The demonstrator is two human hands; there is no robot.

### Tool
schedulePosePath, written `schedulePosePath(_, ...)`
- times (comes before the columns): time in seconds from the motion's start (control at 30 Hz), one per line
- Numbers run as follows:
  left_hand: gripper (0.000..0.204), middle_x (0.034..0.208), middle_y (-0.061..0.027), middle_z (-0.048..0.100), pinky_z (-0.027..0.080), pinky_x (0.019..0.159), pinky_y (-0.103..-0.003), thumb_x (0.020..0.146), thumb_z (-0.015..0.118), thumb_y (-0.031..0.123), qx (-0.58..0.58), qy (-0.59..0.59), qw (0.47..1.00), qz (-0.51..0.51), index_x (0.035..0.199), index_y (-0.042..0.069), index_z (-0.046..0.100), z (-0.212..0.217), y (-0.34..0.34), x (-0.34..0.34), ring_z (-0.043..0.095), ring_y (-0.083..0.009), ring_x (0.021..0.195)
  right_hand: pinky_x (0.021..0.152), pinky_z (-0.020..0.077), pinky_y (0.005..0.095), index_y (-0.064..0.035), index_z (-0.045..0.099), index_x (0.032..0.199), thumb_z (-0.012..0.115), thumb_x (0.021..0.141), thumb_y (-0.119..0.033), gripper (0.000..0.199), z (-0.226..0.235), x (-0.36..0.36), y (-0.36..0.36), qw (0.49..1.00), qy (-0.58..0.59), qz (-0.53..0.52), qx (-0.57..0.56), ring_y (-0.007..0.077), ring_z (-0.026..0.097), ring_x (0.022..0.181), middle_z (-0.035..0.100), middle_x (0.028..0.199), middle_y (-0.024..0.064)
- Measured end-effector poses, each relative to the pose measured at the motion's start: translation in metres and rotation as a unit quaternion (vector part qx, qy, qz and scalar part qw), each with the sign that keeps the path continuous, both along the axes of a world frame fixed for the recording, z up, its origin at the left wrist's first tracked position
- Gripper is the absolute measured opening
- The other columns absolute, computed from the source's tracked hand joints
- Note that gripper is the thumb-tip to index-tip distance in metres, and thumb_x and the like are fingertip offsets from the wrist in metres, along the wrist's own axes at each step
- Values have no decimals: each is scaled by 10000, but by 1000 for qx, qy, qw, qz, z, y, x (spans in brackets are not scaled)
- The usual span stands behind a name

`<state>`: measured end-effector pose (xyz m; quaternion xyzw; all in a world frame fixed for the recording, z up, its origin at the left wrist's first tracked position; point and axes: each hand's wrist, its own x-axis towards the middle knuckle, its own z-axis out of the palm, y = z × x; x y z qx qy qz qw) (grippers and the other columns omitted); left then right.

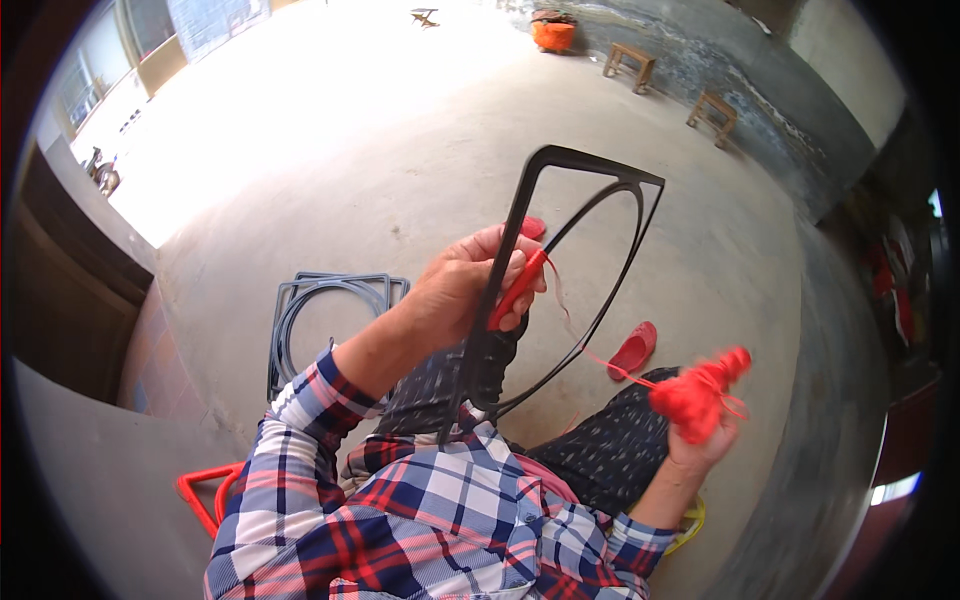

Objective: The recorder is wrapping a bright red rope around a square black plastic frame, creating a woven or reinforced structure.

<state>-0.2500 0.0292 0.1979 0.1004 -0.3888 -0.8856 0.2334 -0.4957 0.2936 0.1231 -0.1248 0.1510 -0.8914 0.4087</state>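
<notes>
My left hand (pixel 452 290) is closed around one side of a black frame (pixel 513 210), angular outside with a round ring inside it. Under those fingers, a short stretch of the frame is covered by a red wrapping (pixel 516 292). From there a thin red strand (pixel 603 361) crosses the ring and runs to a loose bundle of red cord (pixel 695 398). That bundle, slightly blurred, is gripped by my right hand (pixel 704 450), out to the right above my knee. Most of the right fingers are hidden behind the cord.
Dark grey frames with round rings (pixel 277 335) lie stacked on the floor to my left. A red frame (pixel 197 500) is beside me, lower left. Red slippers (pixel 634 350) show near my legs. Wooden stools (pixel 629 66) and an orange container (pixel 553 36) stand by the far wall.
</notes>
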Motion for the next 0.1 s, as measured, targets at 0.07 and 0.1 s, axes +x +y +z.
schedulePosePath(0.07,385,886,-130,657,529,543,-295,939,648,199,37,19,998,-43,1265,54,502,-1,8,-8,636,-186,713,976,466,480,15,339,1447,628,838,-120,687,27,30,-35,980,170,106,17,337,565,1148,533,1273,223)
schedulePosePath(0.1,435,892,-135,658,530,544,-294,936,652,209,76,38,993,-78,1300,49,476,-6,11,-12,637,-196,729,983,466,491,13,305,1465,715,827,-216,792,39,37,-42,951,264,111,116,352,560,1175,511,1327,245)
